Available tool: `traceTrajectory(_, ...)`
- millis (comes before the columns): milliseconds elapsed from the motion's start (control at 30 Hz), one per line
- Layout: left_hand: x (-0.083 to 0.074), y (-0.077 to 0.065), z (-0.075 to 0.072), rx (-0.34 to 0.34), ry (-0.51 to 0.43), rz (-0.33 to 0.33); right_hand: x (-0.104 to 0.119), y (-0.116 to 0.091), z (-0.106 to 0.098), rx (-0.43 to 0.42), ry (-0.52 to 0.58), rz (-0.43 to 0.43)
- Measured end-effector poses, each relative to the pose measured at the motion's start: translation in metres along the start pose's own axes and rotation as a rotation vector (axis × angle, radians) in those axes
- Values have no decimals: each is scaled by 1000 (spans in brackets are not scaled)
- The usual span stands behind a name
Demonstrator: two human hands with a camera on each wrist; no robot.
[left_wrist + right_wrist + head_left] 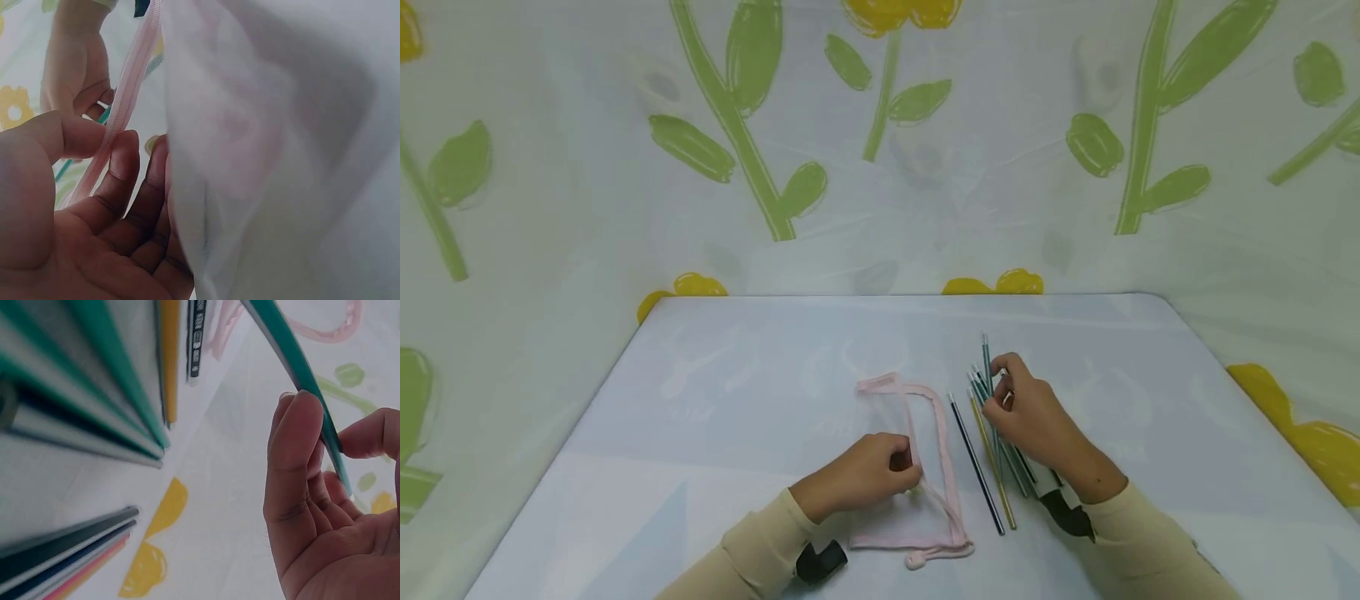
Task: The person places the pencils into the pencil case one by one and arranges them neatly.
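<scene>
My left hand (867,477) pinches the pink zippered edge (129,94) of a see-through pouch between thumb and forefinger. The pouch (946,442) has a pink border and lies on the table, its held edge lifted. A sheer whitish panel fills much of the left wrist view. To the right, my right hand (1037,425) holds a teal pencil (297,369) between thumb and fingers, above other pencils. Beside the pouch lie a black pencil (976,467) and a yellow pencil (997,475), with several teal pencils (115,369) next to them.
A dark pencil group with a pink one (94,565) shows low in the right wrist view. A pink cord end (916,560) lies at the pouch's near corner. The white table (737,358) backs onto a flower-printed curtain (985,208).
</scene>
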State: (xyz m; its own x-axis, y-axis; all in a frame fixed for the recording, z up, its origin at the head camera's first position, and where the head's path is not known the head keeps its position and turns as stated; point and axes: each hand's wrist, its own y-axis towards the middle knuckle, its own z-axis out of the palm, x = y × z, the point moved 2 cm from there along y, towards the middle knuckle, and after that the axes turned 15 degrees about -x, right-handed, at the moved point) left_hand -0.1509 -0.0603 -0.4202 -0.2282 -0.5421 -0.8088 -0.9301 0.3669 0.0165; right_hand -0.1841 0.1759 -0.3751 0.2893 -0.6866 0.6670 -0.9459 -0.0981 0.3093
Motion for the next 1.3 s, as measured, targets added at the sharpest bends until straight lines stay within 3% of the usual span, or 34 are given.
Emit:
traceTrajectory(633, 3, -1, -3, 5, -47, 11, 17, 14, 13, 28, 245, 116)
traceTrajectory(1033, 1, 0, -2, 22, -78, 27, 15, 21, 29, 101, 369, 241)
traceTrajectory(1300, 1, 1, -2, 26, -101, 21, 13, 21, 37, 119, 447, 262)
